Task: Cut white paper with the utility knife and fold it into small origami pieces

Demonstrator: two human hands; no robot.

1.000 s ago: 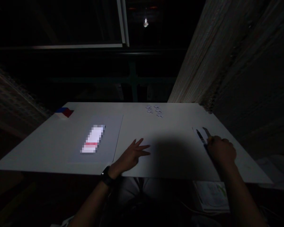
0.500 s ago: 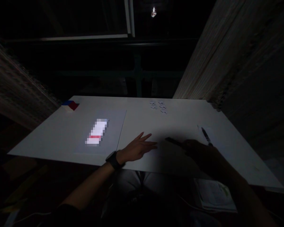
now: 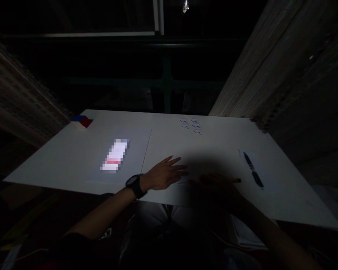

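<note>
My left hand is over the near part of the white table, palm down, with its fingers stretched and spread, holding nothing. It wears a dark wristwatch. My right hand is to its right in deep shadow, fingers pointing left towards my left fingertips. A dark pen-like stick pokes out on the right side of that hand, which seems closed around it; the rest is hidden and its kind is unclear. Beyond the right hand, a black marker lies on a pale sheet.
A lit phone with a blurred screen lies on a white sheet at left. A blue, red and white cube sits at the far left corner. Several small white puzzle-like pieces lie at the back. Curtains hang on both sides.
My right hand has moved left and nearer me. The dark stick pointed left from its fingers earlier; now an end shows on its right. My left hand stays spread, almost in place.
</note>
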